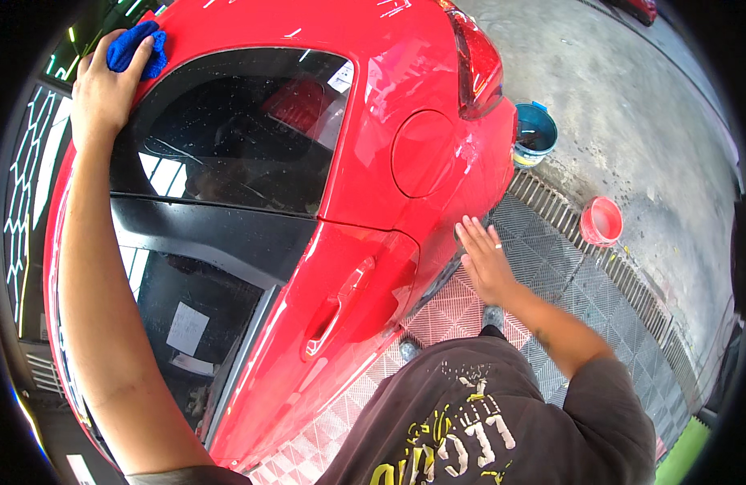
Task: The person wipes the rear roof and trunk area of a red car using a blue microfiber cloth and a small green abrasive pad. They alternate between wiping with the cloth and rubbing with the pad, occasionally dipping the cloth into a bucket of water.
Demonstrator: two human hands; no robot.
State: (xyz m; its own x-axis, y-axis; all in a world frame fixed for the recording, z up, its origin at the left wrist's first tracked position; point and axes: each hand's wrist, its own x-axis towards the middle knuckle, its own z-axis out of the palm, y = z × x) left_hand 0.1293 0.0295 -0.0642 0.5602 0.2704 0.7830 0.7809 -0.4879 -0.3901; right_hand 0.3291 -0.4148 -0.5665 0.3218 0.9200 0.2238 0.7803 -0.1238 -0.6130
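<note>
At the upper left, my left hand (100, 95) presses a bunched blue cloth (136, 50) against the red roof edge above the rear side window. Its fingers are curled over the cloth. Below stretches the car's red body (365, 194), with dark side windows (243, 129) flecked by small drops or specks. My right hand (485, 257) is by the rear wheel arch, fingers stretched out with a ring on one, and nothing in it. Whether its fingertips touch the red panel I cannot tell. Near it are the round fuel flap (422, 153) and the door handle (340, 307).
A blue bucket (536, 133) stands beside the car's rear corner, below the tail light (478, 65). Farther right, a pink-red bucket (602, 221) sits by the curved drain grate (551, 204). Grey and red floor tiles (543, 242) lie under my feet, with concrete (631, 121) beyond.
</note>
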